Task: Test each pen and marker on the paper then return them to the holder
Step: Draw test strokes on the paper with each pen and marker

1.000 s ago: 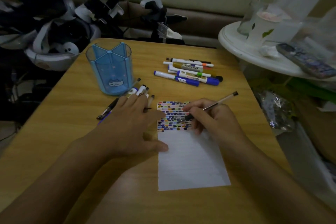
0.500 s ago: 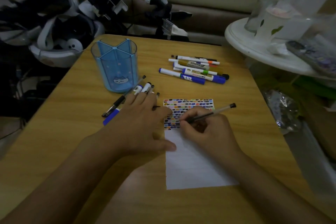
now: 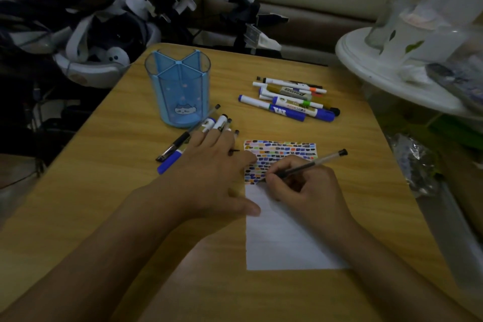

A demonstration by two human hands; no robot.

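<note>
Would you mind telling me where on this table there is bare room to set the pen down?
Bare wood lies left of the left hand, toward the table edge, and along the near edge below the paper. Another strip runs between the holder and the marker pile. It is crowded just below the holder, where loose pens lie under the fingers.

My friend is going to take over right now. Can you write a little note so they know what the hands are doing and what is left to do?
Right hand grips a black pen, tip on the paper at the lower edge of the colour marks.
Left hand lies flat, fingers and thumb pressing the paper's left edge, over some pens beside the holder.
A pile of markers lies at the far side of the table.
Done: many test marks fill the paper's top.
Left: finish this pen, test any untested ones, put everything into the holder, which looks empty.
</note>
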